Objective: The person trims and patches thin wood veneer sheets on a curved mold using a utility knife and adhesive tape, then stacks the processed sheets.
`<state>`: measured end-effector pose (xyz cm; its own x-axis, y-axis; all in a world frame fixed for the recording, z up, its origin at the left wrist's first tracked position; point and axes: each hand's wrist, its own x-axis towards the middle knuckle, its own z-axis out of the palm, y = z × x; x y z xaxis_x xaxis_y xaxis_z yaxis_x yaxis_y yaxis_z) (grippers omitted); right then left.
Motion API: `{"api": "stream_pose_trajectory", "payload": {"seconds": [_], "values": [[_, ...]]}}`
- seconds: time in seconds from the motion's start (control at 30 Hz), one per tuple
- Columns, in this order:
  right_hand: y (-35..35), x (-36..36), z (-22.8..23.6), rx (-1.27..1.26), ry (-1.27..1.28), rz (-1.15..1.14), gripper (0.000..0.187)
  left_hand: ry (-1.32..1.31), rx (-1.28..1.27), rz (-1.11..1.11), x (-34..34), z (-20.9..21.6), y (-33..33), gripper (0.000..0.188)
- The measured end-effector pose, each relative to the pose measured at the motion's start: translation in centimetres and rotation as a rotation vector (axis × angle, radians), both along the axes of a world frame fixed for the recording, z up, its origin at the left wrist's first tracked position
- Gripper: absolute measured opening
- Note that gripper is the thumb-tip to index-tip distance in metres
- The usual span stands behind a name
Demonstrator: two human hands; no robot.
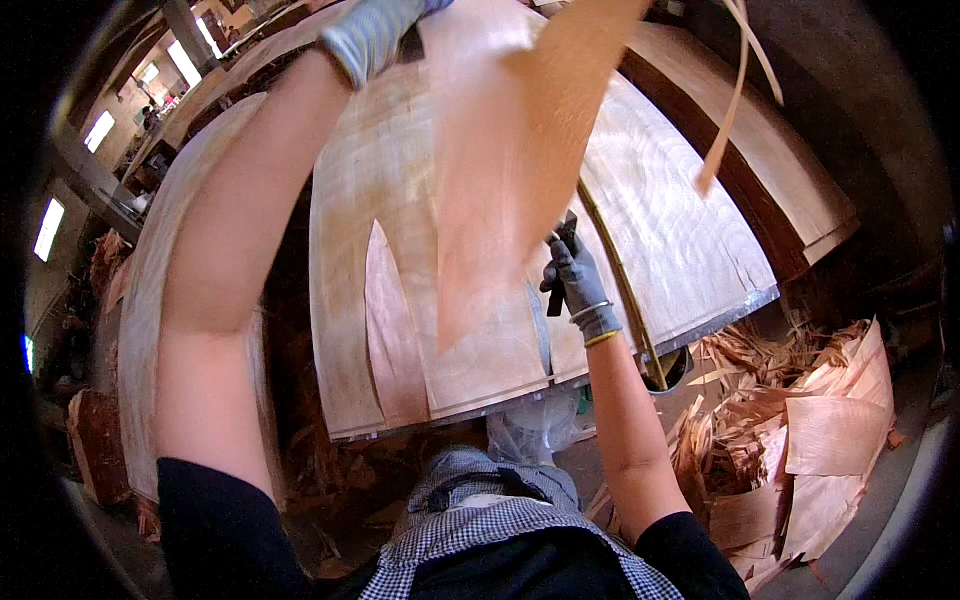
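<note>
My left hand [375, 38], in a striped grey-blue glove, reaches far forward over the sheets at the top edge; its fingers are smeared and partly cut off. My right hand [578, 285], in a dark grey glove, is closed round a small dark tool [554, 298] whose exact kind I cannot make out. A thin tan veneer piece [550, 110], blurred by motion, hangs over the middle, its right edge close to my right hand. Beneath lies a wide pale veneer sheet [345, 270] with a pointed pinkish veneer strip [392, 335] on it.
A heap of torn veneer scraps [735, 450] lies at the right. A long narrow stick [625, 290] crosses the sheet beside my right hand. Another stack of sheets [740, 130] stands at the far right, and a pale sheet [145, 300] at the left. Clear plastic [535, 425] hangs at the near edge.
</note>
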<state>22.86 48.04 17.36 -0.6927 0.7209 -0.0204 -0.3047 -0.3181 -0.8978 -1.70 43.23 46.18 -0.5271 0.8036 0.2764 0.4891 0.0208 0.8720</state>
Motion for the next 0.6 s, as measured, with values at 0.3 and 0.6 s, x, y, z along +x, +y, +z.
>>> {"api": "stream_pose_trajectory", "payload": {"seconds": [0.3, 0.6], "values": [[4.0, 4.9, -2.4, 0.14, -0.663, 0.09, 0.021, -0.307, -0.256, 0.199, -8.2, -24.5, 1.7, 0.034], [1.7, 14.2, -16.3, 0.371, -1.043, -0.234, 0.025, 0.06, -0.514, 0.006, -0.1, -44.0, 7.1, 0.058]]}}
